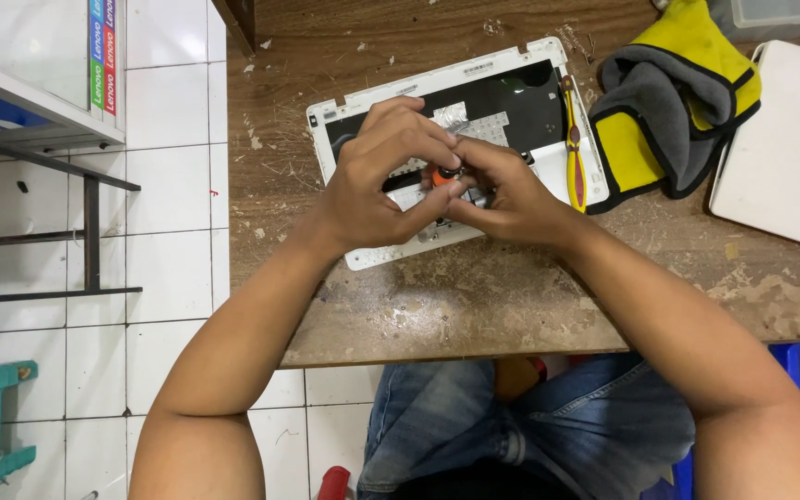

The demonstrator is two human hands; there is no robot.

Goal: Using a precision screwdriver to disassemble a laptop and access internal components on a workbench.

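Between the fingertips of the left hand [377, 181] and right hand [502, 194] sits a small orange and black part [443, 173]. Under the hands lies a white laptop shell [363, 255] with a black inside. Just right of them rests a yellow and red screwdriver [572, 148], then a yellow and grey cloth [673, 102]. The table [474, 306] is scuffed brown.

one white laptop shell [520, 65], one yellow screwdriver [572, 139], two hands [383, 176]

Small orange-and-black part [443, 174] pinched between fingertips of both hands, over opened white laptop shell [363, 255] lying on worn wooden table.
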